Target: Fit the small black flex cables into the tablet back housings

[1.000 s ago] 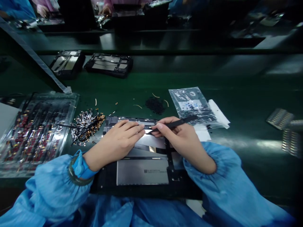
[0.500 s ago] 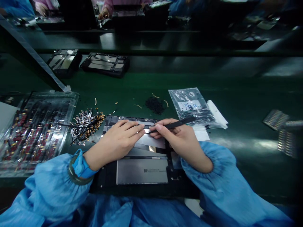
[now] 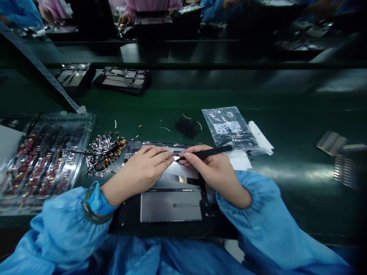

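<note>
An opened tablet-like device point(image 3: 171, 206), with a grey battery and metal plates showing, lies in front of me. My left hand point(image 3: 145, 168) rests flat on its upper left part, fingers stretched side by side. In my right hand point(image 3: 213, 166) is a pair of black tweezers point(image 3: 210, 152), held like a pen. The tweezers' tip points left, close to my left fingertips at the device's upper inner edge. What the tip touches is too small to make out.
Left of the device lies a heap of small cables point(image 3: 105, 152), beside a clear plastic tray point(image 3: 91, 122) of parts. A pile of small black pieces point(image 3: 186, 128) and a clear bag point(image 3: 226, 122) lie beyond. Two opened devices point(image 3: 123, 81) point(image 3: 73, 76) sit farther back. Co-workers are across the bench.
My right hand and the tweezers have shifted slightly left, the tip staying at the same spot on the device. My left hand has stayed in place. The whole view has moved a little.
</note>
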Demonstrator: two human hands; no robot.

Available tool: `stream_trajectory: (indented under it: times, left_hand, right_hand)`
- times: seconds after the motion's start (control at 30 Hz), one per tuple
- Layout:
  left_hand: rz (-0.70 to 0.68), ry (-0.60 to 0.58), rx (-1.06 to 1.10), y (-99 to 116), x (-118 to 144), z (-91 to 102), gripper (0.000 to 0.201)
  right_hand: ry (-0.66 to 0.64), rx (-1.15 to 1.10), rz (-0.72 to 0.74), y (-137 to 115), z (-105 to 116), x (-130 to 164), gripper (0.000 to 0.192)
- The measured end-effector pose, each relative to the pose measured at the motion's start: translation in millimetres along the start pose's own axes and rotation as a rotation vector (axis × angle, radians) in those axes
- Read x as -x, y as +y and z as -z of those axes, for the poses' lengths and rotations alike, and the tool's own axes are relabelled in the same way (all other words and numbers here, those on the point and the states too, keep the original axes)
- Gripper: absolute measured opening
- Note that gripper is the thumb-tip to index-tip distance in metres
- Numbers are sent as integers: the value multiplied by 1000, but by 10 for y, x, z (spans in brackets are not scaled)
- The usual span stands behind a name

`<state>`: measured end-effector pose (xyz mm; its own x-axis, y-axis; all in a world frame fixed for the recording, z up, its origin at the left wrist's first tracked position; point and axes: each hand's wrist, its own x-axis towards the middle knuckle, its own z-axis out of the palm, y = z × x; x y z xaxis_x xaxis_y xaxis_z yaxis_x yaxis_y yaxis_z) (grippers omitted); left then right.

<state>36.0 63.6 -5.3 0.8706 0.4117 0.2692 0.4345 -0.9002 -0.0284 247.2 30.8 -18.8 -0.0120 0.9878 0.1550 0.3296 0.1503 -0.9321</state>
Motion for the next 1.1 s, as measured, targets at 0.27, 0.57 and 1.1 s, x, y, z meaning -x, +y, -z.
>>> stream_trajectory:
  times: [0.27,0.57,1.1]
  left_hand:
    - [17,2,40,-9,-6,9,31]
    - [132,19,293,-115,-62,54,22]
    - [867,76,725,-236,-215,242,23]
  right_hand:
    - [164,-156,-70,-169,107,11,18]
    - [498,420,29,669,873,-387,31]
    - [452,480,-26,494,1041,189,42]
